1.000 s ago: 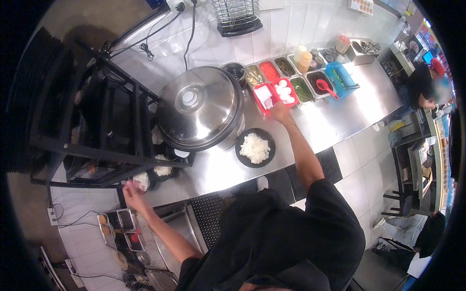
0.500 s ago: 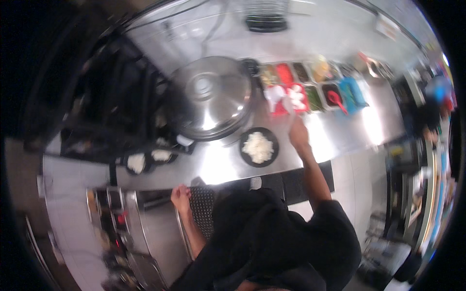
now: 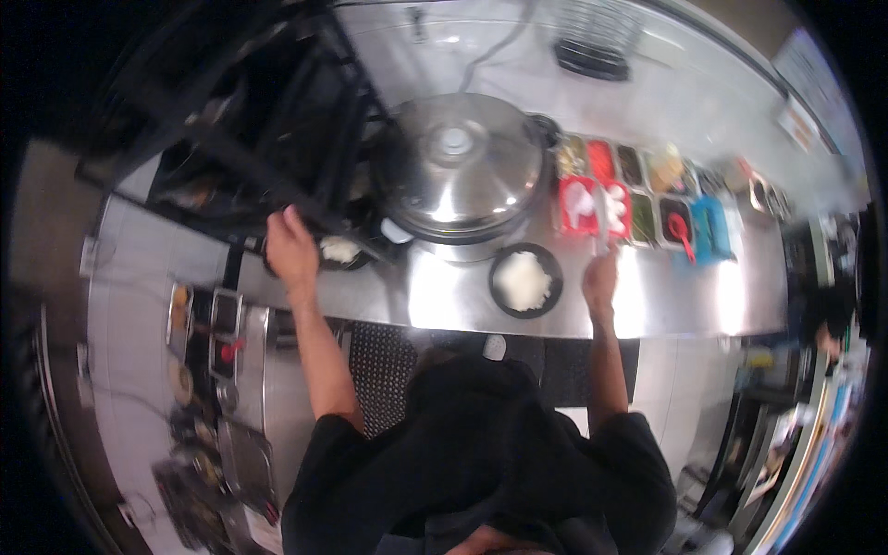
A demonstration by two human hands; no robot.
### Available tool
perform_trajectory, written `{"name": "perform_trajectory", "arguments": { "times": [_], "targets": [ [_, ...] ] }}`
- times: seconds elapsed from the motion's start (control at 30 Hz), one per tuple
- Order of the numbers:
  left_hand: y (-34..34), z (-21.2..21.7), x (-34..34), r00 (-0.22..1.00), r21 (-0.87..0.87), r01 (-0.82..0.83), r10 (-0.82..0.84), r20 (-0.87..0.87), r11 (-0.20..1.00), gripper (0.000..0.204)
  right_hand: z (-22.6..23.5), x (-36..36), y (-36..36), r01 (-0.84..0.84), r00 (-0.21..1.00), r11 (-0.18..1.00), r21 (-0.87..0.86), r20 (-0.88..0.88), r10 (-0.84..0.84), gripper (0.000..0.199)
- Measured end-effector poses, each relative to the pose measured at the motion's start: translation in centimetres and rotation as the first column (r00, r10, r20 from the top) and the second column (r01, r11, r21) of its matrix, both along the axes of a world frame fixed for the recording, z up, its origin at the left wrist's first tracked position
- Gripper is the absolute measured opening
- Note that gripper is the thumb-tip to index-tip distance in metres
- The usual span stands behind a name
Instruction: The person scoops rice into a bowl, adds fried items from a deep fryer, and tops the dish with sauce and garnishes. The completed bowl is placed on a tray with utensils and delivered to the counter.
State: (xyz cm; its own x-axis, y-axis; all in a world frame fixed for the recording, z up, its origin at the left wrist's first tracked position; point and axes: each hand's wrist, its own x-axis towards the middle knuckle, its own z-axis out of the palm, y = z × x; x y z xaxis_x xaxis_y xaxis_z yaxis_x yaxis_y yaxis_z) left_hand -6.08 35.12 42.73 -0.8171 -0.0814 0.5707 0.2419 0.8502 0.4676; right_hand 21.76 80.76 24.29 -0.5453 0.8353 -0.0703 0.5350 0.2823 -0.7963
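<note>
Cooker point(image 3: 458, 171) on counter point(image 3: 435, 305), wall point(image 3: 671, 102) behind, rack point(image 3: 231, 148) left, bowl point(image 3: 504, 303) front-right. Right hand point(image 3: 600, 279) grips blurred utensil point(image 3: 601, 211); left hand point(image 3: 292, 248): can't tell.

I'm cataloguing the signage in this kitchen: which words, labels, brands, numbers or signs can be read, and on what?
No text can be read.
Small wall sheet, upper right: any print too blurred.
Large rice cooker: no legible marking.
Pale utensil in the right hand: no legible marking.
</note>
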Motion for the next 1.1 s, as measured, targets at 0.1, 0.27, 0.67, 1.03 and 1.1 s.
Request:
{"name": "perform_trajectory", "arguments": {
  "times": [0.1,0.27,0.67,1.03,1.1],
  "targets": [
    [1.5,-0.3,-0.8,0.99,0.319,0.143,-0.142,-0.026,0.937,0.04,-6.0,0.2,1.7,0.031,0.998,0.979,0.204,-0.057,-0.019,0.052],
    [0.3,-0.6,0.6,0.951,0.555,0.083,-0.232,0.204,0.828,0.047,-5.4,0.4,0.6,0.034,0.988,0.972,0.231,-0.154,0.002,0.053],
    [9.6,-19.0,16.5,0.448,0.367,0.56,-0.644,0.62,0.743,0.031,0.9,5.1,-4.8,-0.122,0.992,0.992,-0.035,-0.034,0.121,0.04],
    [18.0,-27.7,18.9,-0.111,0.783,0.075,-0.775,0.622,0.617,0.051,3.7,6.5,-11.1,-0.467,0.788,0.879,0.098,0.496,0.364,0.019],
    [18.2,-27.8,18.5,-0.122,0.821,0.014,-0.814,0.568,0.571,0.042,7.6,6.2,-10.9,-0.401,0.833,0.913,0.077,0.445,0.328,0.018]
  ]
}}
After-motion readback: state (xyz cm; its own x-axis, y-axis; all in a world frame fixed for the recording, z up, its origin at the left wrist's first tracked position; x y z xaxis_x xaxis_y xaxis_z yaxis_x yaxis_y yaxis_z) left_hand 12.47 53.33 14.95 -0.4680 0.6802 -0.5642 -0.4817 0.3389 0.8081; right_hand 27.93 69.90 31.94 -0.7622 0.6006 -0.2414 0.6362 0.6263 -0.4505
